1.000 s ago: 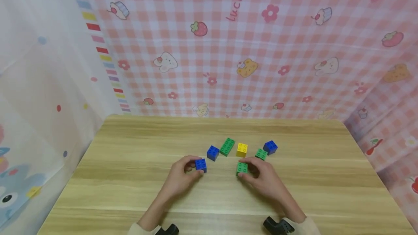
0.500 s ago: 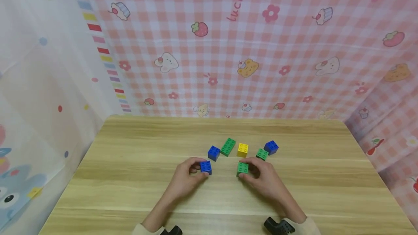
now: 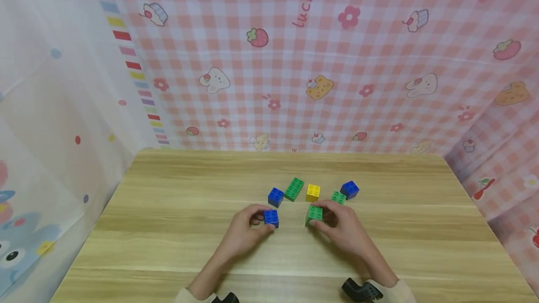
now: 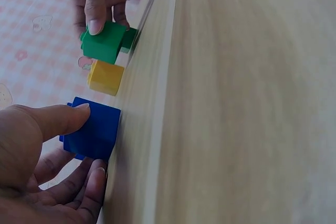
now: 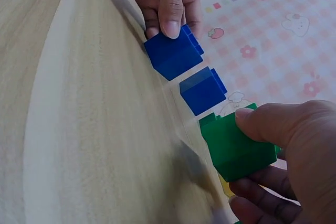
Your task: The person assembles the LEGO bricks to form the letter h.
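Observation:
My left hand (image 3: 244,233) pinches a blue toy building brick (image 3: 271,219) between thumb and fingers, its studs facing up. To the right, my right hand (image 3: 344,229) grips a green brick (image 3: 314,214) the same way. A gap of bare wood separates the two held bricks. In the left wrist view, the thumb lies on the near side of the blue brick (image 4: 94,129). The right wrist view shows the thumb pressed on the green brick (image 5: 239,145). Whether the green brick touches the table cannot be told.
Behind the hands lie a blue brick (image 3: 275,197), a long green brick (image 3: 294,189) and a yellow brick (image 3: 313,193). Beyond the right hand are a small green brick (image 3: 338,197), partly covered, and another blue brick (image 3: 350,189). A checked cloth (image 3: 269,60) hangs behind the wooden table (image 3: 168,191).
My left hand has moved right and slightly nearer with the blue brick, narrowing the gap. The green brick in my right hand has shifted slightly; the other bricks have stayed put.

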{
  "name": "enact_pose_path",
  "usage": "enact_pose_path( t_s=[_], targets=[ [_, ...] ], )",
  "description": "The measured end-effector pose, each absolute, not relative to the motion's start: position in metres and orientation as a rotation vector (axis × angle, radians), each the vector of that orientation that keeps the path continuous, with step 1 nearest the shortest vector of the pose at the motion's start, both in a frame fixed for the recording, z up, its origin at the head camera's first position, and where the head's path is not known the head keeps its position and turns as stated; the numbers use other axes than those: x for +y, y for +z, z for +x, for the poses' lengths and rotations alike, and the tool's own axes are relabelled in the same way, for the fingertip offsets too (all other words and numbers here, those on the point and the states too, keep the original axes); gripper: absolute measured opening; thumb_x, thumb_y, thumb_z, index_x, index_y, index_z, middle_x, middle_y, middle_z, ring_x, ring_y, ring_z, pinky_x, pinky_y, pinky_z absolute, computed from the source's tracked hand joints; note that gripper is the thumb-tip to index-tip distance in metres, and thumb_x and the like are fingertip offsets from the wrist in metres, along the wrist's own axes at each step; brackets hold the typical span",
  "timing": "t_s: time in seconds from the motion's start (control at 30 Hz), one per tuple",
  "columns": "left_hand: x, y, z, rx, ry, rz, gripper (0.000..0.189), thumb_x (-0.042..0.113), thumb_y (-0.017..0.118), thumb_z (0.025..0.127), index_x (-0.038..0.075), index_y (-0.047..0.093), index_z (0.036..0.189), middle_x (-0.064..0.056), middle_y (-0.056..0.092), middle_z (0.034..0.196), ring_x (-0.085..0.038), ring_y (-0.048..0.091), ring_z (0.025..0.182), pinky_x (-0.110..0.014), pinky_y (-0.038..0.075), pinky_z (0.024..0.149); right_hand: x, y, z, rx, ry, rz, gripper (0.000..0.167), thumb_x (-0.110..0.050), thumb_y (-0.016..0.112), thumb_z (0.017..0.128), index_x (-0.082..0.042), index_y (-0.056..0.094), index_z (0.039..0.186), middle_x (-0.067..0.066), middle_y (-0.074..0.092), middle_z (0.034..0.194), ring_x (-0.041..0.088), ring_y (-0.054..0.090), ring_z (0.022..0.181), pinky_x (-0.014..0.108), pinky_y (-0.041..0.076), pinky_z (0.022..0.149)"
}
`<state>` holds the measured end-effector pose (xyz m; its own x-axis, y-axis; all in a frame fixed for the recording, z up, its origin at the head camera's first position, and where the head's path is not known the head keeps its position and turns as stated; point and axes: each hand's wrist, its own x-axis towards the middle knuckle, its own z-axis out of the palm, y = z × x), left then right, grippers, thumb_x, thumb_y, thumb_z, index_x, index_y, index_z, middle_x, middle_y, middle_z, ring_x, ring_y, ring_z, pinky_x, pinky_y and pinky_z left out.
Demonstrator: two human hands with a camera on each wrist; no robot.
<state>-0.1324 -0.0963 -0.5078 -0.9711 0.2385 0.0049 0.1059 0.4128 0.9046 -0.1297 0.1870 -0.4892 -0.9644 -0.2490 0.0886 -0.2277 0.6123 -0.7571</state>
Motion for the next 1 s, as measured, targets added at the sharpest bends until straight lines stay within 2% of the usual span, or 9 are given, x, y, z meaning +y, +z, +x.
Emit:
enact_pose_path(
  t_s=[0.37,0.8,1.0],
  targets=[
    [-0.087,-0.508,-0.13,2.525,1.576,0.346,0.038,0.016,0.082,0.086,0.013,0.07,0.122,-0.002,0.069,0.106,-0.016,0.061,0.097,-0.024,0.053,0.086,0.186,-0.483,-0.13,2.836,-1.31,-0.465,0.038,-0.025,0.08,0.091,-0.017,0.069,0.126,-0.004,0.072,0.104,0.01,0.066,0.089,0.028,0.059,0.081],
    [-0.082,-0.507,-0.128,2.5,1.58,0.342,0.039,0.018,0.082,0.086,0.013,0.069,0.123,-0.001,0.069,0.106,-0.016,0.062,0.098,-0.025,0.053,0.087,0.18,-0.477,-0.135,2.828,-1.329,-0.522,0.041,-0.027,0.078,0.092,-0.013,0.068,0.13,0.001,0.073,0.115,0.016,0.07,0.096,0.038,0.063,0.086],
    [-0.079,-0.506,-0.128,2.488,1.564,0.356,0.038,0.019,0.082,0.087,0.013,0.069,0.123,-0.001,0.068,0.106,-0.016,0.061,0.098,-0.024,0.052,0.086,0.177,-0.476,-0.135,2.823,-1.341,-0.527,0.042,-0.028,0.078,0.092,-0.014,0.068,0.13,0.002,0.073,0.117,0.016,0.07,0.098,0.034,0.063,0.086]
  ],
)
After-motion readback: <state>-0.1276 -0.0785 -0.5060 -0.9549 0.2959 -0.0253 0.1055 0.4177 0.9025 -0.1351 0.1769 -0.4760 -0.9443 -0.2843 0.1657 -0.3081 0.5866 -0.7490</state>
